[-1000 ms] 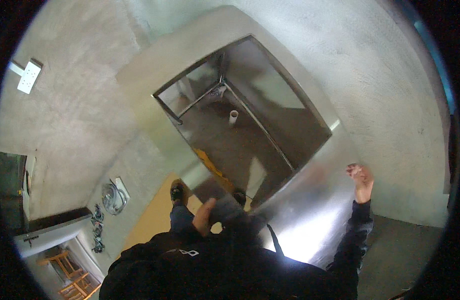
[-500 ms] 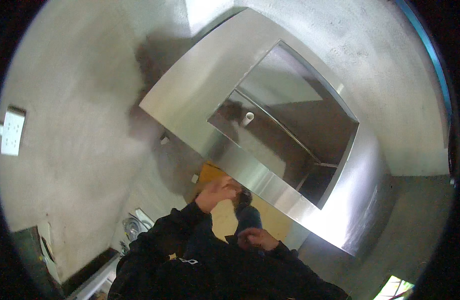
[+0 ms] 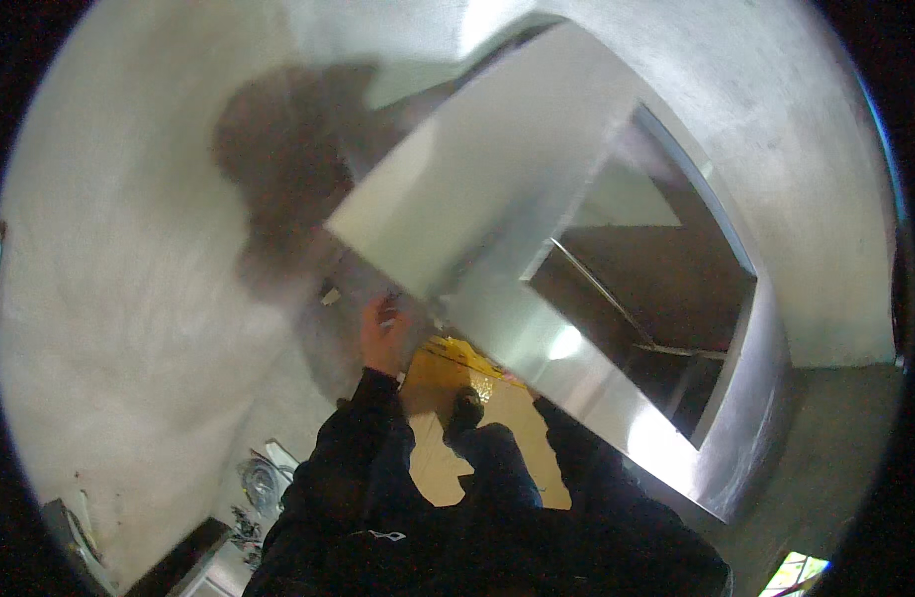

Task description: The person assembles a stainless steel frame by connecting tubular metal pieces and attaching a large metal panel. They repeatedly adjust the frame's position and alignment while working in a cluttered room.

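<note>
A brushed stainless-steel counter (image 3: pixel 448 179) with a large rectangular cutout fills the middle and right. My left hand (image 3: pixel 383 338) is raised beside its left front edge, close to the wall, with the fingers bent inward. Whatever those fingers hold, if anything, is too small and blurred to name. My right arm reaches under the counter's front edge. Only a bit of my right hand (image 3: pixel 514 379) shows there, and the metal hides its fingers. Through the cutout a thin metal bar (image 3: pixel 602 289) runs across the space below.
Bare plastered walls (image 3: pixel 159 199) stand to the left and behind. A yellow-brown board (image 3: pixel 443 373) lies on the floor by my feet. At lower left are a coil of clear tubing or cable (image 3: pixel 261 486) and a pale box-like edge (image 3: pixel 219 575). A bright window (image 3: pixel 794 575) shows at lower right.
My left hand has moved up and left, toward the wall beside the counter. The right hand has gone forward under the counter's edge. My view has shifted, and the white pipe is out of sight.
</note>
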`<state>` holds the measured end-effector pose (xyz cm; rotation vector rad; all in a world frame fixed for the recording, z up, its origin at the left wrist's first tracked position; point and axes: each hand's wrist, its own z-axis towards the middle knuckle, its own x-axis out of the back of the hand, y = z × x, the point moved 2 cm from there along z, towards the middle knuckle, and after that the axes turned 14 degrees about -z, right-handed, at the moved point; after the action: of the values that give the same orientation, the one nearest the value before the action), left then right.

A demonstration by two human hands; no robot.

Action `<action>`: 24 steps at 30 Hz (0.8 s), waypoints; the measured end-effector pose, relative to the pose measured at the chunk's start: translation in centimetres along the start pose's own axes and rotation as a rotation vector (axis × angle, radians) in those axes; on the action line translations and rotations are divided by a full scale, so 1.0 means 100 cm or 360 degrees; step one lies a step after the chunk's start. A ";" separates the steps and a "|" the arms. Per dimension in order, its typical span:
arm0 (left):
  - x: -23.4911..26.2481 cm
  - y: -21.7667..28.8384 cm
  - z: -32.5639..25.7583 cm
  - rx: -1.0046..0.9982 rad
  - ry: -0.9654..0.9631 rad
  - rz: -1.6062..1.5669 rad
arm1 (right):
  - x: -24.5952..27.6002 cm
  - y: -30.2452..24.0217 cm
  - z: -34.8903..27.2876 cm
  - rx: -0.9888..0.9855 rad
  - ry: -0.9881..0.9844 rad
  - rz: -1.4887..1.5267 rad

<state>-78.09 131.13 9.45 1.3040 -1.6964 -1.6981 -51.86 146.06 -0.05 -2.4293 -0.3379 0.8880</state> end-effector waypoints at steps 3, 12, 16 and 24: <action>0.017 -0.025 0.029 -0.0101 -0.0140 0.0551 | 0.007 -0.008 0.067 -0.0112 -0.0110 -0.0164; 0.059 -0.117 0.074 -0.0439 -0.0372 0.0804 | 0.013 -0.050 0.267 0.0128 0.0164 -0.0485; 0.079 -0.185 0.102 -0.0585 -0.0392 0.0734 | 0.049 -0.065 0.368 0.0128 0.0495 -0.1408; 0.083 -0.294 0.175 -0.0313 -0.1005 0.0227 | 0.164 -0.142 0.520 0.1250 0.1463 -0.2224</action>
<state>-87.00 139.19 -23.67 0.5651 -1.8141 -2.2675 -74.41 184.68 -34.36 -1.1248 -0.8905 -0.6103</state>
